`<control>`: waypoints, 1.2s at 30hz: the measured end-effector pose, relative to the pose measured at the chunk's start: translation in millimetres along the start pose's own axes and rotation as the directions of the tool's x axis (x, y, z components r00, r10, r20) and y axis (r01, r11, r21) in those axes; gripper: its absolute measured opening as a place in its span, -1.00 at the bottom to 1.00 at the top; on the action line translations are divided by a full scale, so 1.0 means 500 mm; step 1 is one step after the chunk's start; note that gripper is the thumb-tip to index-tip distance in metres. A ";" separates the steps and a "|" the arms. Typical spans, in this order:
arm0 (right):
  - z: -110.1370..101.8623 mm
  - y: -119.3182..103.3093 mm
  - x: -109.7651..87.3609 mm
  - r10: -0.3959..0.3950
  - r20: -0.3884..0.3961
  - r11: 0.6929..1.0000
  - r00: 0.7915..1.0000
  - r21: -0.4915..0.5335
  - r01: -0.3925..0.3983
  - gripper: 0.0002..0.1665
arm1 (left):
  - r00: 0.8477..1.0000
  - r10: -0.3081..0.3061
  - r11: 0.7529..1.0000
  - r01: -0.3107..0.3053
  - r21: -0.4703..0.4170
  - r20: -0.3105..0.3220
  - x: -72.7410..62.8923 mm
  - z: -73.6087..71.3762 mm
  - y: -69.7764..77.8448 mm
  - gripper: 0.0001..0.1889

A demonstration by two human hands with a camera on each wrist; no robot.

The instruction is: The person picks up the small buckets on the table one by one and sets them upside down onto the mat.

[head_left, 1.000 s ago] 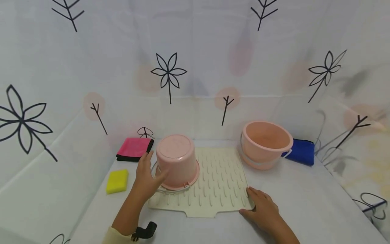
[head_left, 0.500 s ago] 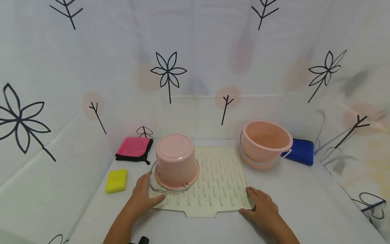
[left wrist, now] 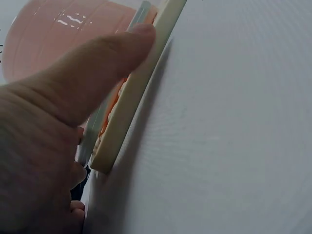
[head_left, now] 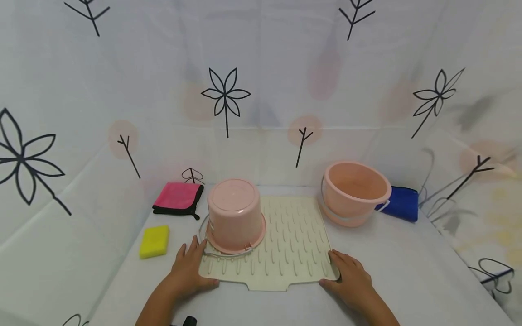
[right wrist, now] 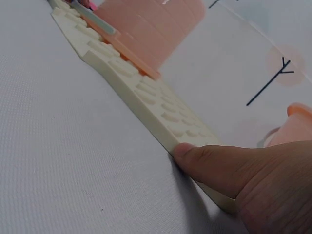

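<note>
A cream draining board with raised ridges lies on the white table. An upturned pink bucket stands on its left half, wire handle down around the rim. My left hand is at the board's front left corner, fingers spread along the left side; its thumb lies straight against the front edge. At the front right corner, my right hand holds the board, with the thumb on the front edge and the fingers at the right side.
An upright peach bucket stands beyond the board's right side, with a folded blue cloth beside it. Toward the left lie a pink cloth with black trim and a yellow sponge. A patterned sheet hangs behind the table.
My left hand has moved from beside the upturned bucket down to the board's front left corner. The right hand stays at its corner, and the buckets stay where they were.
</note>
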State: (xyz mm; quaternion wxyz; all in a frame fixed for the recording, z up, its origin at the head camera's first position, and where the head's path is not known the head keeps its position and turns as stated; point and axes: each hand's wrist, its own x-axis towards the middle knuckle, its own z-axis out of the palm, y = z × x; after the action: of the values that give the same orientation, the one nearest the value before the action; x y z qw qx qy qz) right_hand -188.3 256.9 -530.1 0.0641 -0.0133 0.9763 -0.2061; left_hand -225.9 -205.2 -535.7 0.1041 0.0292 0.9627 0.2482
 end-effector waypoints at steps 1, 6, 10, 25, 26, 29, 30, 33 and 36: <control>0.001 0.000 0.001 0.002 0.000 1.000 1.000 -0.002 -0.002 0.26 | 1.000 0.001 1.000 -0.001 0.005 0.002 0.000 0.001 -0.002 0.45; 0.002 -0.003 0.002 0.010 0.002 1.000 1.000 -0.012 -0.010 0.27 | 1.000 -0.005 1.000 0.005 -0.006 0.002 -0.002 0.004 -0.008 0.41; -0.001 -0.006 0.000 0.015 0.014 1.000 1.000 -0.002 -0.015 0.27 | 1.000 -0.008 1.000 0.008 -0.003 -0.001 -0.004 0.004 -0.009 0.38; -0.059 0.030 -0.001 -0.066 0.024 0.981 0.998 0.183 0.060 0.13 | 0.999 0.025 1.000 -0.025 0.015 -0.025 -0.001 0.007 -0.012 0.34; -0.070 0.033 -0.002 -0.055 0.014 0.978 0.998 0.200 0.051 0.10 | 0.999 0.029 0.999 -0.028 0.020 -0.026 -0.001 0.007 -0.012 0.34; -0.102 0.049 -0.004 -0.057 -0.041 0.976 0.998 0.207 0.064 0.00 | 0.999 0.040 0.999 -0.039 0.028 -0.030 -0.001 0.007 -0.015 0.34; -0.112 0.055 -0.006 -0.067 -0.067 0.978 0.995 0.194 0.079 -0.03 | 0.999 0.043 0.999 -0.042 0.030 -0.030 -0.002 0.008 -0.016 0.34; -0.143 0.070 -0.007 -0.066 -0.127 0.985 0.990 0.153 0.085 -0.05 | 0.999 0.046 0.999 -0.045 0.031 -0.027 -0.001 0.009 -0.017 0.33; -0.175 0.081 -0.006 -0.048 -0.177 0.991 0.983 0.118 0.070 -0.01 | 0.999 0.041 0.999 -0.040 0.035 -0.017 0.001 0.011 -0.016 0.33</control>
State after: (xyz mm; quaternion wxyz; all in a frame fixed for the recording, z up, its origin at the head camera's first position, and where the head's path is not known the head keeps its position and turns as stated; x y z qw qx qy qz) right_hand -196.9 329.3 -467.0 -0.0269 -0.0201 0.9627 -0.2684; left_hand -225.3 -209.6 -544.5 0.0902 0.0484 0.9668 0.2340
